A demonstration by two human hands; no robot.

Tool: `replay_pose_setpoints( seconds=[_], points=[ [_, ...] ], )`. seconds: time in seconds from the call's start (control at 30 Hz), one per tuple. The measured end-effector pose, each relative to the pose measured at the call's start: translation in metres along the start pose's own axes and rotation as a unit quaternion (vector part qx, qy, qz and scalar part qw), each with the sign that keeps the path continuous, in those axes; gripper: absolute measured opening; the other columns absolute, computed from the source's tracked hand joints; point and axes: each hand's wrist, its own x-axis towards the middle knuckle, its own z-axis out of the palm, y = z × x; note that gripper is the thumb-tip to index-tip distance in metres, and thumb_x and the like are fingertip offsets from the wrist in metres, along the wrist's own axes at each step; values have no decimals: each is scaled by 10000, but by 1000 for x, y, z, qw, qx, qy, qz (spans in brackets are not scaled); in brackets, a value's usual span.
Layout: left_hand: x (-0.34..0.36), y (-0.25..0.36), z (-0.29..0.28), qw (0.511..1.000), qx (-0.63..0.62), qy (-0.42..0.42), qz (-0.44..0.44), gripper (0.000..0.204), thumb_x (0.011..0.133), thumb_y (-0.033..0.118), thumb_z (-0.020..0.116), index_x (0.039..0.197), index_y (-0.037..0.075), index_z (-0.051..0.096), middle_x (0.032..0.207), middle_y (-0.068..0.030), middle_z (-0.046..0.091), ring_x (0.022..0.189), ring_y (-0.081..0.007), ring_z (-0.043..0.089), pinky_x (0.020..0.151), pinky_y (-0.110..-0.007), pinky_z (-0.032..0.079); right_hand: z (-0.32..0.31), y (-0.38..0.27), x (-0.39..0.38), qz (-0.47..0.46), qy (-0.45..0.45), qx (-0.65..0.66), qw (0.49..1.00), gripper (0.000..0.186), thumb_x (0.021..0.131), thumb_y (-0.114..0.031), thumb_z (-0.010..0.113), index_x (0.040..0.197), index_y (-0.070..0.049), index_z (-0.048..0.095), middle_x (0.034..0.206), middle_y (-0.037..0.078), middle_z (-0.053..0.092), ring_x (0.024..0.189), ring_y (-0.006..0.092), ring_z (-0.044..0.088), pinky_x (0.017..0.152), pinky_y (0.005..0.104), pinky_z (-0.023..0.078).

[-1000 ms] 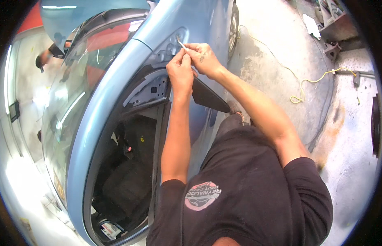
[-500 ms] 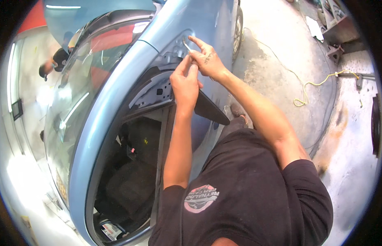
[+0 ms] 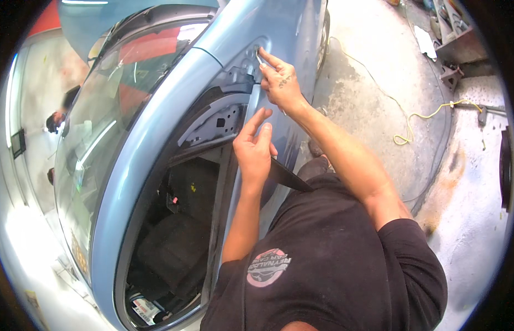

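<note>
My right hand (image 3: 282, 83) is closed on a slim, pale metal tool (image 3: 260, 57). The tool's tip meets the recess (image 3: 253, 52) in the blue car's fender (image 3: 240, 33), just ahead of the door opening. The index finger stretches along the tool toward that spot. Lower and nearer, my left hand (image 3: 254, 144) hovers with its fingers apart and nothing visible in it. It is over the front end of the door opening, close to a metal inner panel with holes (image 3: 213, 124). A dark pointed panel (image 3: 290, 177) sticks out beside my left wrist.
The dark car interior (image 3: 174, 231) lies behind the open window area, left of my forearm. The windshield (image 3: 102, 149) is farther left, with a person (image 3: 57, 120) beyond it. A yellow cord (image 3: 411, 129) runs over the concrete floor at right, near a metal stand (image 3: 461, 44).
My hands were together around the tool. Now they are apart: the left has drawn back toward me and opened, while the right keeps the tool and brings it to the recess.
</note>
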Motion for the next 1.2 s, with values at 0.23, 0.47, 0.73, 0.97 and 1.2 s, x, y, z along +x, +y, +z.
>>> replay_pose_setpoints(
  seconds=[0.23,0.47,0.73,0.97,1.2],
  points=[
    [-4,0,-5,1000,-2,0,19,357,988,27,572,1334,-59,603,1209,-148,720,532,-59,523,489,-218,452,20,15,0,-49,52,32,997,485,1033,-108,532,1516,-99,493,589,-77,378,446,27,302,372,243,247],
    [-10,-1,-16,1000,-13,5,27,328,996,37,566,1303,-68,617,1129,-141,731,525,-61,518,483,-214,443,24,25,-1,-100,89,15,991,495,1017,-92,525,1507,-36,484,646,-61,447,521,43,414,466,239,366],
    [-12,-11,-23,998,-65,6,21,255,1003,52,572,1204,-73,665,1014,-126,735,515,-54,499,473,-213,429,-37,-39,0,-101,95,-171,975,440,986,-167,556,1398,-13,580,676,19,554,594,86,505,597,287,483],
    [37,-14,18,983,-180,-30,3,300,1012,103,581,1249,-74,631,983,-134,722,512,-73,520,478,-212,426,-80,-67,13,-182,-93,-495,844,309,989,-123,580,1279,-73,675,644,57,565,611,135,572,601,320,492],
    [101,-9,66,957,-279,68,-28,361,1032,187,584,1271,-83,608,933,-177,719,492,-116,550,450,-249,440,-76,-104,74,-288,-171,-627,703,192,970,-191,640,1086,-67,729,870,197,719,817,396,696,701,463,551]
  ],
)
